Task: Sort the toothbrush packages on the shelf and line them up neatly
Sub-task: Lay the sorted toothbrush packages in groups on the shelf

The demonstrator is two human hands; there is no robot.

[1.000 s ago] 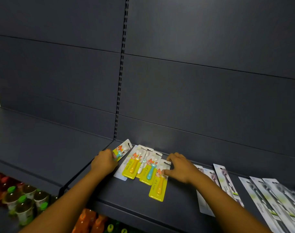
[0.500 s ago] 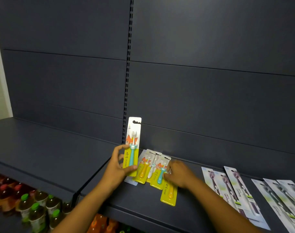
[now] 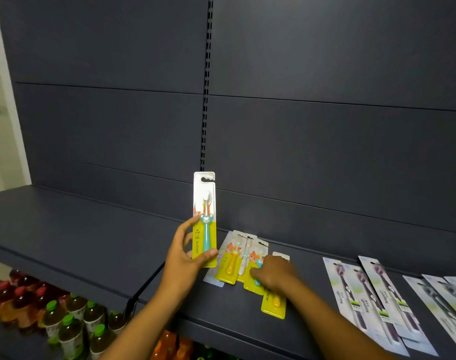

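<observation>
Left hand (image 3: 181,258) grips an upright blue-handled toothbrush package (image 3: 205,219); right hand (image 3: 272,274) presses flat, fingers curled, on yellow toothbrush packages (image 3: 232,266) lying on the shelf (image 3: 78,237).

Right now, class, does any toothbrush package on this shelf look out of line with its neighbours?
Yes. One yellow package under the right hand sits nearer the shelf's front edge than the fanned, overlapping group. The left hand holds another package upright.

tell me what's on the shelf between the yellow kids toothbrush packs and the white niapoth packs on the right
Nothing: in the head view the shelf is bare between the yellow packs and the Niapoth packs; only the right forearm crosses above it.
</observation>
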